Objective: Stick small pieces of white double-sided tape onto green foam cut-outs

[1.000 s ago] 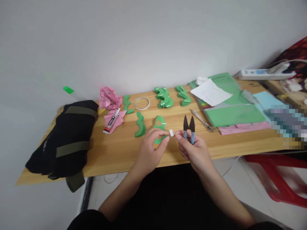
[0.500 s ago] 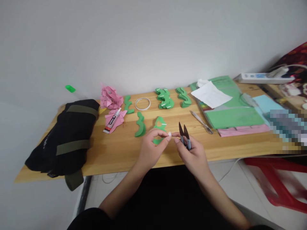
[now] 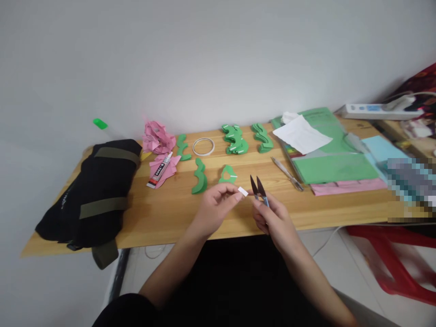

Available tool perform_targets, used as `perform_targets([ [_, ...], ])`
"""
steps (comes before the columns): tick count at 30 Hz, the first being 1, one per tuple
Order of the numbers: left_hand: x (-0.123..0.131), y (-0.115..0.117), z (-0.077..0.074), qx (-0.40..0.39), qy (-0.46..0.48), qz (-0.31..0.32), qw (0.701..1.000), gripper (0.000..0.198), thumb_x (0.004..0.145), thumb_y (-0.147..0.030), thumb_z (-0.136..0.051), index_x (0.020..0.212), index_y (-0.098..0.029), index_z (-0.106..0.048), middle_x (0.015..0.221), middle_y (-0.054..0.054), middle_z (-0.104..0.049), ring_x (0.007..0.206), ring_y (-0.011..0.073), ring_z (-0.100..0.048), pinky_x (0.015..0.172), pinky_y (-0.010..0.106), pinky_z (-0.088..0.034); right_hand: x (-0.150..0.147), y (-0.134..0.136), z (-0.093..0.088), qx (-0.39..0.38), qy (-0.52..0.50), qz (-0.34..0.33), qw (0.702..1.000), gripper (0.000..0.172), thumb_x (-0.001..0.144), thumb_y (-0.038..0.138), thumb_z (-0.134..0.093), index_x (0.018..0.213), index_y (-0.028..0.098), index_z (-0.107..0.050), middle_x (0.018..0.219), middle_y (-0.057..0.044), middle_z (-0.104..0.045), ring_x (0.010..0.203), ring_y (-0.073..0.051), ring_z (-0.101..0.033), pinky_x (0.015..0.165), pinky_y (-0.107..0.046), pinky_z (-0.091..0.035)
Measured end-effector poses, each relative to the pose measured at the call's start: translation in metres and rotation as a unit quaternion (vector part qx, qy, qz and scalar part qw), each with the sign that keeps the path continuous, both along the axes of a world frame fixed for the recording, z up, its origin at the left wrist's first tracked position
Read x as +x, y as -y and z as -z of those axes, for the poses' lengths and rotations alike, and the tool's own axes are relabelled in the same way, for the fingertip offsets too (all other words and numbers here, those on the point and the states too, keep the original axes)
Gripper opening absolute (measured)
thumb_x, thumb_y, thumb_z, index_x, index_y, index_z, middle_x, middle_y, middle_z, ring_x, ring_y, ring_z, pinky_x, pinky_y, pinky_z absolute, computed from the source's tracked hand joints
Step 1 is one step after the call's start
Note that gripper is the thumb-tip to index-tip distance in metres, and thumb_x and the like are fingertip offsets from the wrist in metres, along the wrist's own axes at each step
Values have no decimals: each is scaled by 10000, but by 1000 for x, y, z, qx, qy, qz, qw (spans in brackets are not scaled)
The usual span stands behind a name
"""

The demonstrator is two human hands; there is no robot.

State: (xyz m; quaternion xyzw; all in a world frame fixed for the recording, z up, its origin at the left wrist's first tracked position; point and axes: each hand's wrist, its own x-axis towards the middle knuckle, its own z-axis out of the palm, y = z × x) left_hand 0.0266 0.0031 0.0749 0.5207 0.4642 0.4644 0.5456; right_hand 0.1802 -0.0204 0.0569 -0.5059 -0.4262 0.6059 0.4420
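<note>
Between the thumb and finger of my left hand (image 3: 218, 206) is a small white strip (image 3: 243, 191), perhaps a bit of tape. My right hand (image 3: 274, 215) is closed around thread snips (image 3: 260, 190), whose two dark blades point up and stand apart. The right index finger reaches toward the strip; whether it touches cannot be made out. Partly hidden behind my left hand lies a green paper cutout (image 3: 231, 173) with a white strip on it. A folded green wavy piece (image 3: 200, 177) rests to its left.
Toward the wall lie a tape roll (image 3: 203, 146), green paper stacks (image 3: 235, 139) and crumpled pink paper (image 3: 158, 137). A glue tube (image 3: 159, 171) and black bag (image 3: 102, 190) are left. Rightward are a pen (image 3: 287, 173), green folder (image 3: 335, 169) and power strip (image 3: 378, 111).
The white strip now shows more of its length at my left fingertips. My right hand has turned slightly, and its thumb and index finger have drawn back from the strip.
</note>
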Motion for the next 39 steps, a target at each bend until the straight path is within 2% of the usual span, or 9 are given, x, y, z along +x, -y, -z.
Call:
perform_targets([
  [4,-3,-5,0,-50,50,-6,997,157,757,-325,-666,759,-168,-659,714,17,-670,694,137,-615,712,290,-502,9,4,3,-22,1,-41,999,603,866,717,-400,777,163,-620,524,74,-270,437,-79,-209,403,-219,-167],
  [8,-4,-7,-2,-38,34,6,999,152,750,-319,-683,765,-170,-659,696,8,-655,680,132,-601,687,274,-497,11,6,3,-12,29,-56,998,591,889,691,-399,694,167,-588,519,67,-263,448,-83,-206,409,-229,-160],
  [16,-8,-8,-8,-34,-17,46,998,116,781,-260,-643,732,-155,-637,729,5,-643,714,119,-573,720,254,-458,10,5,1,25,98,-80,992,593,905,683,-375,688,170,-578,524,58,-283,459,-85,-238,413,-229,-195],
  [24,-9,-10,-9,-38,-58,46,997,108,784,-234,-621,707,-159,-628,708,-1,-637,688,117,-557,698,260,-444,9,3,-4,65,150,-64,985,589,921,657,-371,663,172,-585,518,51,-289,457,-92,-271,430,-243,-219],
  [39,-12,-14,-9,-37,-77,61,994,97,775,-239,-620,728,-160,-648,740,13,-659,711,128,-568,715,280,-447,11,-3,-5,82,195,-57,976,584,912,641,-406,583,184,-562,459,50,-317,430,-93,-290,429,-247,-241],
])
